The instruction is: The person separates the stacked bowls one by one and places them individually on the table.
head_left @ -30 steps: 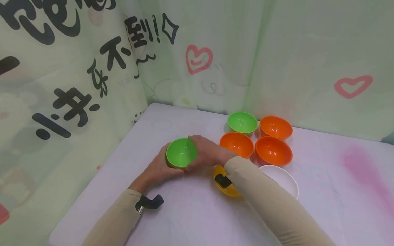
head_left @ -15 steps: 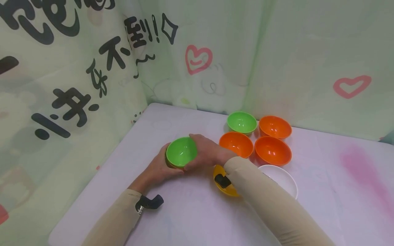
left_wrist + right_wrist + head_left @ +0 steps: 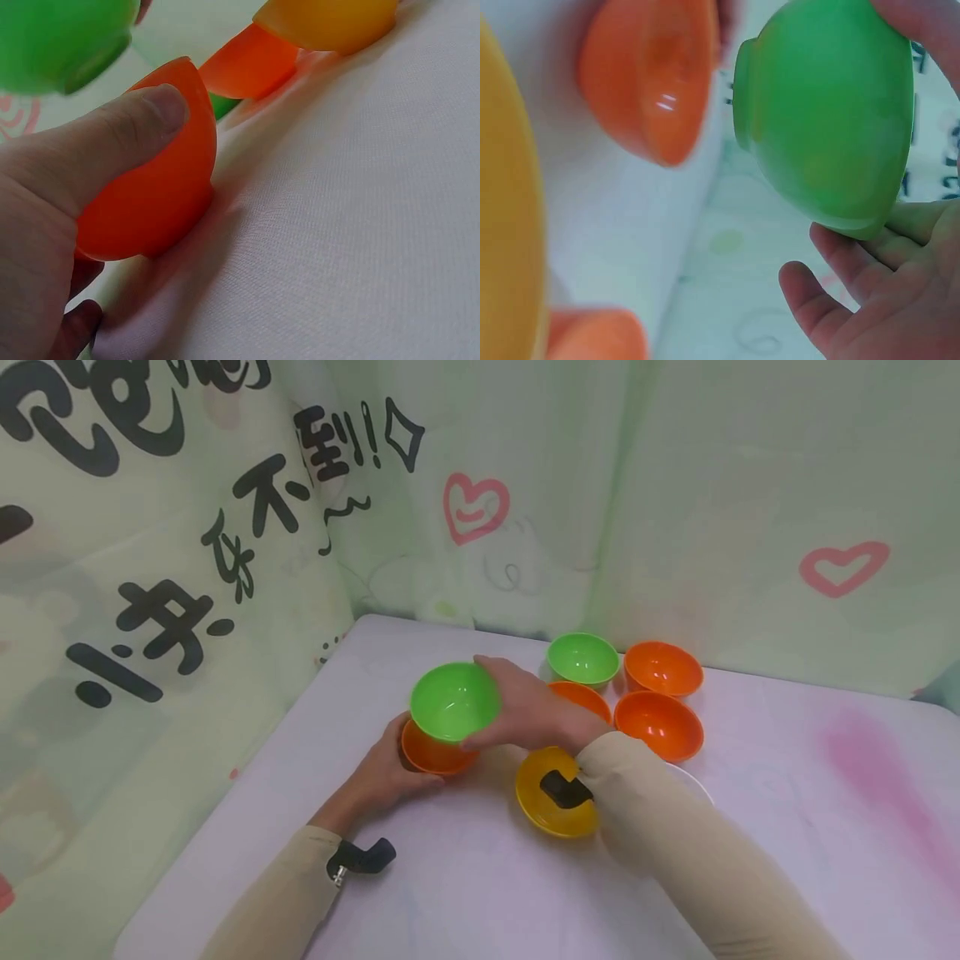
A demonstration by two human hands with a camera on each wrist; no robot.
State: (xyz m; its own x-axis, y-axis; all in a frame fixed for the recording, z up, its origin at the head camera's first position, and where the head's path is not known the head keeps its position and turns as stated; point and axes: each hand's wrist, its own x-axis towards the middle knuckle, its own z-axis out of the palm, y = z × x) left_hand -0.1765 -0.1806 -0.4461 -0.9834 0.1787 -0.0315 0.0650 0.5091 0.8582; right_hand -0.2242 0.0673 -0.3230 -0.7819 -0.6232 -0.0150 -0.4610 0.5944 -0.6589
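Observation:
My right hand [image 3: 528, 706] grips a green bowl [image 3: 453, 702] by its side and holds it in the air. Just below it, an orange bowl [image 3: 437, 753] stands on the table, and my left hand [image 3: 386, 770] holds that bowl round its left side. The left wrist view shows the thumb [image 3: 142, 124] pressed along the orange bowl's wall. In the right wrist view the green bowl [image 3: 829, 120] is apart from the orange bowl [image 3: 656, 75], with thumb and fingers at opposite sides of its rim.
A yellow bowl [image 3: 555, 793] sits under the right sleeve, which partly covers a white dish [image 3: 693, 781]. Farther back are another green bowl [image 3: 583, 658] and orange bowls [image 3: 660, 725], one half hidden by the right hand. A printed curtain [image 3: 675, 510] hangs behind the table.
My right hand has lifted the green bowl up and slightly right, out of the orange bowl, which now shows beneath it. The left hand has stayed in place.

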